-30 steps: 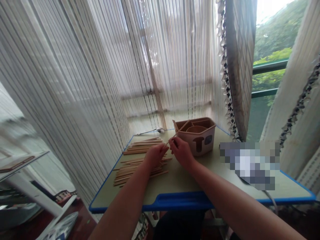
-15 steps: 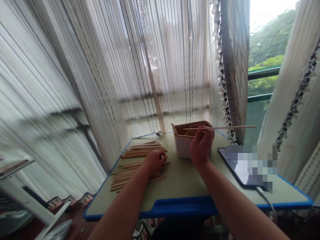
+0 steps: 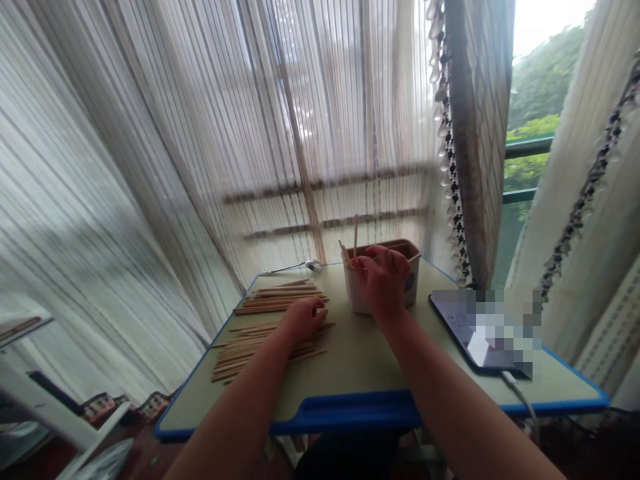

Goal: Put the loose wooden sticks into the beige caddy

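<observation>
My right hand (image 3: 383,280) is closed around a wooden chopstick (image 3: 355,235) that stands upright over the left compartment of the pink holder box (image 3: 411,283). My left hand (image 3: 303,319) rests with curled fingers on the near pile of wooden chopsticks (image 3: 250,350) spread on the table (image 3: 350,360). A second, neater row of chopsticks (image 3: 280,299) lies just beyond that hand.
A metal spoon (image 3: 295,267) lies at the table's far edge. A tablet (image 3: 483,330) with a cable sits to the right. Striped sheer curtains hang close behind and to the left. The table has a blue rim (image 3: 360,413).
My right hand has swung the chopstick from level above the box to upright at the box's left compartment. My left hand has stayed on the pile.
</observation>
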The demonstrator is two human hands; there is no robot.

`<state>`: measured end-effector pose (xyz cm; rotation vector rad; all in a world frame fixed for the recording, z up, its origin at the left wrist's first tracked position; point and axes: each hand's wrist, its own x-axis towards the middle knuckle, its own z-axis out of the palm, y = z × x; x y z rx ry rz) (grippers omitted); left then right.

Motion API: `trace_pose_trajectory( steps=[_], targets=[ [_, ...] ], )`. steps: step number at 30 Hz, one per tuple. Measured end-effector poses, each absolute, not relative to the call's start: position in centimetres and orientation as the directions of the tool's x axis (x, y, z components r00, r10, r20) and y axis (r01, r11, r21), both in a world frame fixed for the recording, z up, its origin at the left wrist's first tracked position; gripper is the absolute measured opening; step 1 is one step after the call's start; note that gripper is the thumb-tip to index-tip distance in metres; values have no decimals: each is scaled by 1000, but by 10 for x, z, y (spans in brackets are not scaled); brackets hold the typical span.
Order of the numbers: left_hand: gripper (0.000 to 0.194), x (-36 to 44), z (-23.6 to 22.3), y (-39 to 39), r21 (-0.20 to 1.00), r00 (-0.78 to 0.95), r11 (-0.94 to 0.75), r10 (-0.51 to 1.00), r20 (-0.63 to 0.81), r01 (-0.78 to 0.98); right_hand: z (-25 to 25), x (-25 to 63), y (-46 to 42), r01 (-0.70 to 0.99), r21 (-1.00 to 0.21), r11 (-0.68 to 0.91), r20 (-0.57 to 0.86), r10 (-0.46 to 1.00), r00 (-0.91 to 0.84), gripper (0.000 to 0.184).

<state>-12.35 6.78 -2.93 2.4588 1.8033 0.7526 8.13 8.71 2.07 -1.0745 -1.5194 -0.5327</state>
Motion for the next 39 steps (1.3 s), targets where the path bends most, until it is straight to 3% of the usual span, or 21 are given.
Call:
trace_pose_trajectory(
  steps=[6, 11, 17, 24, 31, 34, 39],
  targets=[
    [26, -123, -28, 68, 280, 229, -338, 905, 359, 898, 18, 83, 89, 840, -273, 469, 918, 389, 81, 23],
    [15, -125, -29, 68, 254, 261, -368, 891, 373, 894, 13, 80, 87, 826, -290, 484, 912, 401, 86, 26],
    [16, -126, -30, 70, 258, 243, -343, 905, 350, 903, 6, 73, 86, 838, -233, 494, 923, 383, 31, 28],
    [14, -129, -32, 72, 185, 171, -244, 925, 339, 952, 1, 68, 87, 858, -185, 478, 920, 392, -20, 43],
    [15, -128, -30, 71, 141, 160, -210, 940, 300, 968, 0, 68, 88, 855, -195, 481, 922, 386, -7, 52],
    [12, -127, -30, 71, 146, 152, -201, 944, 293, 969, 2, 69, 84, 832, -188, 523, 940, 341, -2, 48],
    [10, -126, -28, 69, 148, 130, -174, 954, 270, 973, 6, 73, 73, 689, -51, 723, 967, 207, -146, 30]
  ],
)
